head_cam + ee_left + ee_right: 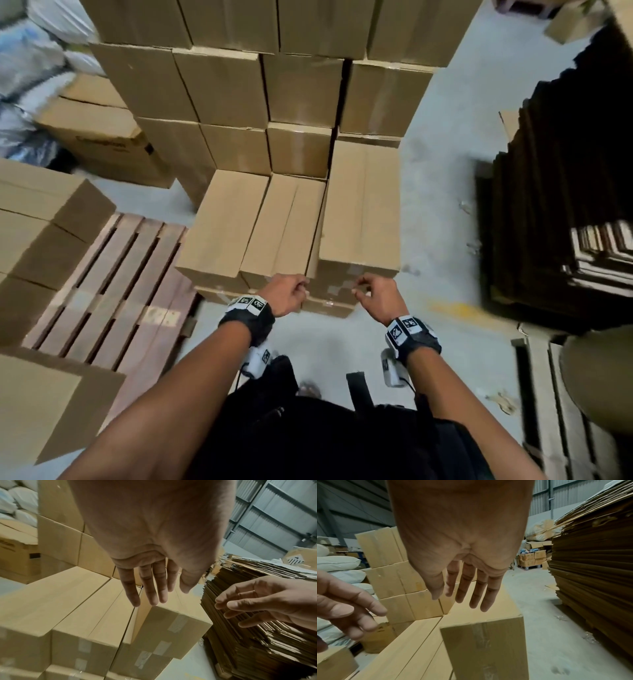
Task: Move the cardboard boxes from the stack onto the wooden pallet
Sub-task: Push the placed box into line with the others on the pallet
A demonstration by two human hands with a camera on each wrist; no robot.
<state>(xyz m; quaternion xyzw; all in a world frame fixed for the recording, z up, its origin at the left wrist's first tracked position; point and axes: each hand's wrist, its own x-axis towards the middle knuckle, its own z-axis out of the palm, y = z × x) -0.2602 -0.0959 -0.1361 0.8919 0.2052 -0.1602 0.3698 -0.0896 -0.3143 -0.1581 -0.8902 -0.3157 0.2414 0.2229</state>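
Note:
A tall stack of brown cardboard boxes (239, 85) fills the middle of the head view, with a low front row of long boxes. The right-hand long box (361, 205) (173, 626) (484, 649) sits a little higher than its neighbours. My left hand (301, 287) (147, 592) hovers at this box's near left corner, fingers extended and touching nothing. My right hand (359, 287) (467, 593) hovers over its near end, fingers loose and empty. The wooden pallet (113, 284) lies on the floor to the left, with boxes (44, 222) on its far side.
A high pile of flattened cardboard sheets (565, 171) (594, 574) stands close on the right. Bare grey floor (438, 205) runs between it and the stack. White sacks (27, 51) lie at the back left. A second pallet (548, 394) is at the lower right.

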